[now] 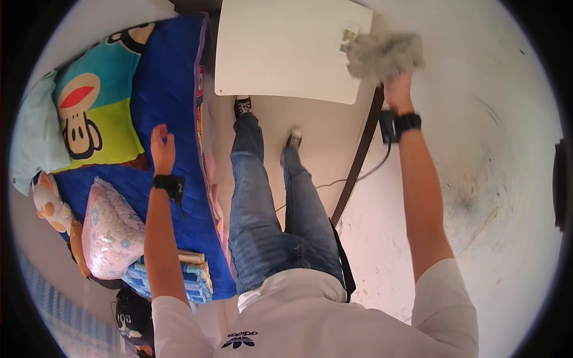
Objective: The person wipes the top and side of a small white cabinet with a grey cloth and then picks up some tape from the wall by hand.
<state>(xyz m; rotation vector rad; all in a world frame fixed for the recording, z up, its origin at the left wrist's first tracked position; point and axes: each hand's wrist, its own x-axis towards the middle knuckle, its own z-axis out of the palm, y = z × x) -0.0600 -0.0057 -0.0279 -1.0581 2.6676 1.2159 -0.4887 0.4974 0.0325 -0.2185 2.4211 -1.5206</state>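
Overhead, crumpled grey cloth, axis horizontal.

Bright, even daylight, soft shadows, strong fisheye bending toward a black rim, slight motion blur

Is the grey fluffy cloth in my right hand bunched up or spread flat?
Bunched up. The grey fluffy cloth sits as a crumpled wad gripped in the right hand, against the white wall.

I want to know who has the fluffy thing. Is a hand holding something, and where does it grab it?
The right hand grips a grey fluffy cloth by its lower edge, against the wall. The left hand holds nothing.
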